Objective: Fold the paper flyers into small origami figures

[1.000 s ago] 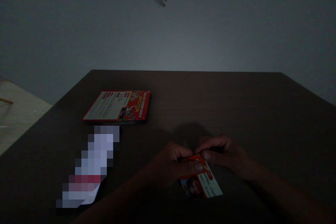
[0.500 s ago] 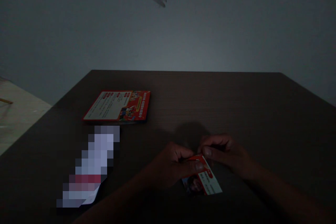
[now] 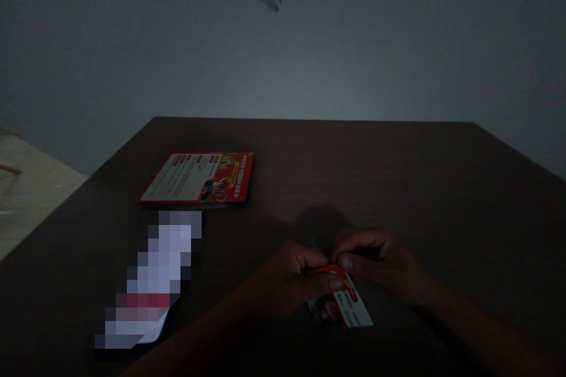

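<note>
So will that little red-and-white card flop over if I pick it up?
Probably not much: the card looks fairly stiff, its free end sticking out past the left hand without obvious drooping. It's likely light, since it looks thin and small, and unlikely to roll, being flat.

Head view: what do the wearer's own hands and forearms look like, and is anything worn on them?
The left hand and right hand are bare, without gloves. No sleeve, watch or band shows on the left forearm or right forearm within the frame. No ring is apparent, but dim light hides detail.
</note>
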Motion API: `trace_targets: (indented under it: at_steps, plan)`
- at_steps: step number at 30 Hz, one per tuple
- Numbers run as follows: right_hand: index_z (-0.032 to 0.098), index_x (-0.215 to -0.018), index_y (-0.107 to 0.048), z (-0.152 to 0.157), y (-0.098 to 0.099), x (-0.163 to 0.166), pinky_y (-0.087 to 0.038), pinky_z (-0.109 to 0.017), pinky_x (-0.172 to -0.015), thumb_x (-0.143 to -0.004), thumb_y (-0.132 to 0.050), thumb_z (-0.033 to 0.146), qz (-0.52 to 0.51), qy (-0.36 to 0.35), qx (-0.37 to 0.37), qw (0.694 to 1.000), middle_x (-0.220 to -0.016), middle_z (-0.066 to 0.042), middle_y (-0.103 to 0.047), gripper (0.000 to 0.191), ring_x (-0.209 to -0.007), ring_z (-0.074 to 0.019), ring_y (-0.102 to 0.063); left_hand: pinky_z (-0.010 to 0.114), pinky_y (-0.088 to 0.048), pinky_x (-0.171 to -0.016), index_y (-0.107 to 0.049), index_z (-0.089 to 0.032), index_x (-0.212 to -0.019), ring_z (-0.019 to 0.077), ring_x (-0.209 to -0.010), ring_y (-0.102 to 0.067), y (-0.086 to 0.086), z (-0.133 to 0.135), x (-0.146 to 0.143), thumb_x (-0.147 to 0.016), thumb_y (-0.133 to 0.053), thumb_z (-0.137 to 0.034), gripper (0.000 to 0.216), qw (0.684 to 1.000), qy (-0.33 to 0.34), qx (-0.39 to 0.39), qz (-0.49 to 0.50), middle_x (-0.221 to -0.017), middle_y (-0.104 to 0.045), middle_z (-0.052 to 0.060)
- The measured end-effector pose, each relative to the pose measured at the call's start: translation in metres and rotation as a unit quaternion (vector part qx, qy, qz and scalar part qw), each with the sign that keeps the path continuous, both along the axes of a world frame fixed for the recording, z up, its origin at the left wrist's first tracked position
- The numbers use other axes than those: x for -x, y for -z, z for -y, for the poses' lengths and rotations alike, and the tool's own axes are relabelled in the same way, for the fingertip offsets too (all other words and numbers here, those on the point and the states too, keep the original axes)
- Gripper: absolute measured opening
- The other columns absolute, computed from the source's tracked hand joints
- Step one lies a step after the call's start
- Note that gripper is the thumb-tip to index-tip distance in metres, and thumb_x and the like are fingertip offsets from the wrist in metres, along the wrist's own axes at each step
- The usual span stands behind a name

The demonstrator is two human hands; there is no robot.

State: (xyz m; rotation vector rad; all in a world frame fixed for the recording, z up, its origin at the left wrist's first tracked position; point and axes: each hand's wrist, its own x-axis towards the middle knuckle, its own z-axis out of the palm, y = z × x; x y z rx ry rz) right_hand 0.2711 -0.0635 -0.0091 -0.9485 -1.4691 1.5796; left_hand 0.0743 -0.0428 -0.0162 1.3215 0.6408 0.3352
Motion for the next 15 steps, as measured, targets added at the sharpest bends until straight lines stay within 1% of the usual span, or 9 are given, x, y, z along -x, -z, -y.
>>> trace_targets:
  at_steps: [3,6,11,15]
  plan:
    - [0.016,-0.076,-0.068,0.0,-0.001,0.0,-0.039,-0.021,-0.054,-0.082,-0.064,0.028,0.01,0.004,-0.007,1.0,-0.067,0.001,-0.055,0.014,-0.059,-0.0083,-0.049,0.02,-0.033,-0.051,-0.066,-0.01,-0.074,0.0099,-0.055,-0.051,-0.001,0.0,0.0,-0.08,-0.061,-0.044,0.034,1.0,0.004,0.001,-0.009,-0.063,-0.059,0.0]
    - [0.015,-0.074,-0.066,0.001,-0.003,0.0,-0.04,-0.022,-0.055,-0.083,-0.063,0.029,0.025,0.008,-0.023,0.999,-0.067,0.001,-0.054,0.016,-0.06,-0.009,-0.049,0.02,-0.032,-0.05,-0.065,-0.01,-0.074,0.0091,-0.054,-0.049,-0.001,0.0,-0.001,-0.081,-0.06,-0.043,0.034,1.0,0.005,0.007,-0.012,-0.062,-0.057,0.0]
    - [0.015,-0.069,-0.065,0.002,-0.01,0.003,-0.039,-0.022,-0.053,-0.08,-0.064,0.026,0.104,0.034,-0.106,0.988,-0.062,0.001,-0.056,0.016,-0.057,-0.0096,-0.05,0.017,-0.029,-0.047,-0.064,-0.011,-0.07,0.0054,-0.05,-0.041,-0.002,0.0,-0.002,-0.081,-0.06,-0.036,0.028,1.0,-0.003,0.002,-0.016,-0.057,-0.049,-0.004]
    - [0.015,-0.066,-0.066,0.002,-0.011,0.004,-0.04,-0.021,-0.05,-0.081,-0.063,0.023,0.159,0.06,-0.148,0.974,-0.059,0.0,-0.059,0.017,-0.052,-0.0092,-0.052,0.016,-0.031,-0.046,-0.065,-0.011,-0.07,0.0042,-0.048,-0.041,-0.005,0.001,-0.002,-0.081,-0.061,-0.031,0.024,1.0,-0.02,-0.009,-0.014,-0.056,-0.051,-0.005]
